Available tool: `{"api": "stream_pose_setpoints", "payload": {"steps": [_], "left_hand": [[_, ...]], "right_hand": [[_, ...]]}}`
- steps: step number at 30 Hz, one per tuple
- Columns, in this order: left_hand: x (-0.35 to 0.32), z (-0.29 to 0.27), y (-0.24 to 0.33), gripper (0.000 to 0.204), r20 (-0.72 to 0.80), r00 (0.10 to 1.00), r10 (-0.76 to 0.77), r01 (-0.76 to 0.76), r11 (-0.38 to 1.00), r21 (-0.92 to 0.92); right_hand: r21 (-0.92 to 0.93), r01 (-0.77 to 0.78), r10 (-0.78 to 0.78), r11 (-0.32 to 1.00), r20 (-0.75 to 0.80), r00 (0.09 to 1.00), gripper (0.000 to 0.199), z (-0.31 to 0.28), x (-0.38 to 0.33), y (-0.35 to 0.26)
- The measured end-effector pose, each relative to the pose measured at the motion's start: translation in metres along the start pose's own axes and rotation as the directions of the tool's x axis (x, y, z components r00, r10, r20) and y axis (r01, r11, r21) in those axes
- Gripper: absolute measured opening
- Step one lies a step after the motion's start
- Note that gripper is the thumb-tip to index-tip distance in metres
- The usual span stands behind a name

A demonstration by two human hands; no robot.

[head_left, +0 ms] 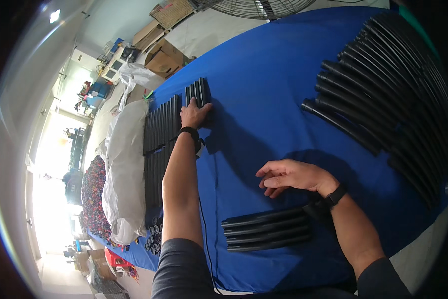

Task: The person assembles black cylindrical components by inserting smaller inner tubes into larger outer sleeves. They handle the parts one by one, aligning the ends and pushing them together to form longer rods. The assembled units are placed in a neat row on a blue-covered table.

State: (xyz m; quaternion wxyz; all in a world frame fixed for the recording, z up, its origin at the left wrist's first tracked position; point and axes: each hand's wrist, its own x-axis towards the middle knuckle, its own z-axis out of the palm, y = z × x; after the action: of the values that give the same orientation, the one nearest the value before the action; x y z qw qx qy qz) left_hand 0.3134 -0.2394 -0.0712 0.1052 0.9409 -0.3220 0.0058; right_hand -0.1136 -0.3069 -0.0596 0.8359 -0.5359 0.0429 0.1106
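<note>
My left hand (195, 115) reaches to the far left part of the table and spans a small bundle of black tubes (198, 90), its thumb at the right side and fingers over the top. Just left of it lies a long row of similar black tubes (160, 122), side by side. My right hand (295, 175) hovers over the blue cloth with nothing in it, fingers loosely bent and apart. Nearer to me, below that hand, several black tubes (266, 230) lie parallel. Both wrists wear dark bands.
A large fanned pile of black tubes (378, 84) covers the right side of the blue-clothed table (254, 65). White sheeting (127, 174) and a heap of multicoloured small pieces (93, 199) border the left. A cable (207, 249) runs along the cloth. Beyond stand cardboard boxes (165, 59) and a fan (264, 7).
</note>
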Motion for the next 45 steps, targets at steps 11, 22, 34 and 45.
{"api": "stream_pose_setpoints", "payload": {"steps": [11, 22, 34, 45], "left_hand": [[-0.081, -0.013, 0.005, 0.088, 0.143, 0.823, 0.549, -0.538, 0.836, -0.11], [-0.251, -0.064, 0.048, 0.087, 0.415, 0.437, 0.798, -0.683, 0.594, -0.425], [-0.299, -0.06, 0.031, 0.087, 0.262, 0.589, 0.765, -0.664, 0.642, -0.382], [-0.308, -0.056, 0.026, 0.083, 0.229, 0.647, 0.727, -0.696, 0.686, -0.211]], "right_hand": [[-0.017, 0.586, -0.495, 0.81, -0.556, 0.668, 0.024, -0.028, -0.005, 0.005], [-0.282, 0.561, -0.593, 0.779, -0.622, 0.511, 0.033, -0.037, -0.01, -0.004], [-0.395, 0.184, -0.245, 0.9, -0.109, 0.963, 0.054, -0.006, -0.01, -0.004], [-0.38, 0.184, -0.245, 0.906, -0.118, 0.962, 0.047, -0.004, -0.01, -0.005]]}}
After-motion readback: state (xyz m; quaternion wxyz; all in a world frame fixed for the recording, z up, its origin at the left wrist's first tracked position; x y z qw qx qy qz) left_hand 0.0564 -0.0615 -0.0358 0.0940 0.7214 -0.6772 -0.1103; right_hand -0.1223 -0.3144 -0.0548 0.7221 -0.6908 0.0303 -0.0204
